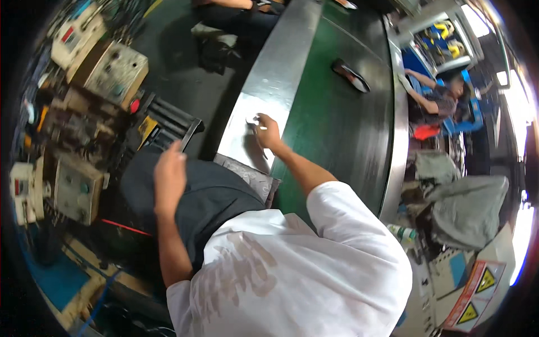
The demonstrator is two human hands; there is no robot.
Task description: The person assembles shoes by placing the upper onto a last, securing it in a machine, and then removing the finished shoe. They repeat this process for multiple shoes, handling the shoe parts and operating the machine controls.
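Over the bare metal ledge (281, 73) beside the green conveyor belt is my right hand (268, 132), its fingers curled together. Something small and pale with a dark edge shows at the fingertips, too small to name, and a thin dark curved shape lies just below the hand on the ledge. My left hand (170, 177) is raised over my dark-trousered leg, near the machine on the left; motion smears its fingers, and I cannot make out anything in it. Farther along on the green belt (325, 135) lies a dark shoe (351, 76) with a pale inside.
Machines with a metal control box (115, 73) and a red button (134, 105) stand close on my left. A black slatted rack (174, 115) is beside them. One person (435, 104) sits across the belt; another (236, 22) sits ahead. Grey covers (471, 210) drape equipment at right.
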